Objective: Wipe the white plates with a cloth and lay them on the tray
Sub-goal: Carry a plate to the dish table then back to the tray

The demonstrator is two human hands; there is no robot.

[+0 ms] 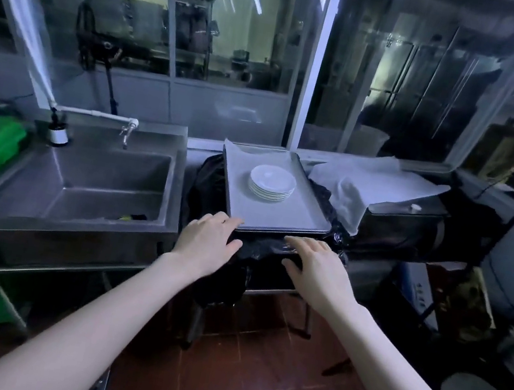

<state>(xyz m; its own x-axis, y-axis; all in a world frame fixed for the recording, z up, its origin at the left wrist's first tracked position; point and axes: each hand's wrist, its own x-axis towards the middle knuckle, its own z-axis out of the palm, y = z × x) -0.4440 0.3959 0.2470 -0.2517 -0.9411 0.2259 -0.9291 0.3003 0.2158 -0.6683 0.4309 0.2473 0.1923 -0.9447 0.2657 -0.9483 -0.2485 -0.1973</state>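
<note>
Left hand (207, 241) flat, touching tray (296, 216) corner

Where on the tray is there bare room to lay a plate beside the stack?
On the tray, the widest bare patch lies between the plate stack and the near rim, by the left hand. Narrower strips run between the stack and the left and right rims. Beyond the right rim a crumpled white sheet crowds in.

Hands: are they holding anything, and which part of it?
Nothing is held. The left hand lies open with fingertips at the near edge of the tray; the right hand is open over the black plastic below it.
</note>
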